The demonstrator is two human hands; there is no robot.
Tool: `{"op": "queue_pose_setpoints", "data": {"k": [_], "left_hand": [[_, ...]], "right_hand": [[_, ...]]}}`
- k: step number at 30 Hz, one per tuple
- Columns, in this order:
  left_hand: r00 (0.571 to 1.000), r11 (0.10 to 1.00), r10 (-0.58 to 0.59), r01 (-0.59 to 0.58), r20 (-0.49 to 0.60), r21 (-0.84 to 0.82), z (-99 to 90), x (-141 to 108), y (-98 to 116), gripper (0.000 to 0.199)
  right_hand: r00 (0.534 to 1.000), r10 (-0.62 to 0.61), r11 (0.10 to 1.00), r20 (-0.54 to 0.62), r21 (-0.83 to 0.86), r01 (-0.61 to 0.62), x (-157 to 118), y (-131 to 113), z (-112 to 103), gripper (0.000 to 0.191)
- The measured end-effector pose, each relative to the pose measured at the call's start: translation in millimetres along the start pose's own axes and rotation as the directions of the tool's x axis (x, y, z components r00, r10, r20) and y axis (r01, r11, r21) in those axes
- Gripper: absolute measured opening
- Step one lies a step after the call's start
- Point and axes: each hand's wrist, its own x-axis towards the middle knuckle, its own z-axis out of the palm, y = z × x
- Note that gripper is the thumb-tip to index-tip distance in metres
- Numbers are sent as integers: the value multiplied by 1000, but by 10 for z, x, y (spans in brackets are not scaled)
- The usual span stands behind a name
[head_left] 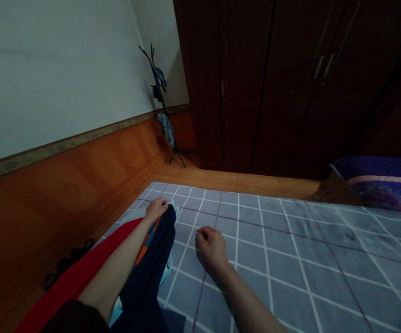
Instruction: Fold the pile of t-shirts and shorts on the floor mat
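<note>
My left hand is closed on the far end of a navy garment, its fingertips pinching the edge. The garment stretches toward me along the left side of the bed, and an orange and blue patterned strip shows beside it. Red cloth lies to its left, partly behind my left forearm. Pale blue cloth peeks out from under the navy garment. My right hand is loosely curled just over the checked bedsheet, apart from the clothes, and nothing shows in its fingers.
A dark wardrobe stands beyond the bed's far edge. In the corner is a black coat rack with items hanging on it. At right sits a box near purple bedding. Dark shoes lie by the left wall.
</note>
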Motion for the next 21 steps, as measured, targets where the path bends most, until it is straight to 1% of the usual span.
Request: {"op": "queue_pose_setpoints", "data": {"k": [5, 10, 13, 16, 18, 19, 21], "left_hand": [[996, 999, -32, 30, -84, -22, 66, -46, -70, 28], [987, 995, -31, 16, -160, -95, 50, -74, -96, 27], [978, 988, -29, -3, -206, -152, 60, -83, -89, 22], [961, 973, -44, -21, -274, -231, 45, -135, -35, 18], [942, 952, -65, -40, -329, -303, -66, -226, 17, 23], [930, 938, -78, -53, -359, -343, -174, -292, 39, 26], [902, 902, -106, -90, -419, -422, -500, -460, 64, 29]], "right_hand": [[1000, -7, 1000, 1, -1, 7, 2, 14, 9, 20], [1000, -5, 1000, 6, 2, 5, 4, 27, 18, 20], [1000, -7, 1000, 10, -4, 7, 12, 31, 18, 20], [1000, -15, 1000, 12, -12, 15, 20, 29, 11, 21], [1000, -22, 1000, 15, -16, 22, 24, 28, 5, 22], [999, -27, 999, 17, -18, 27, 26, 29, 2, 22], [999, -39, 999, 20, -18, 39, 27, 35, -1, 22]]}}
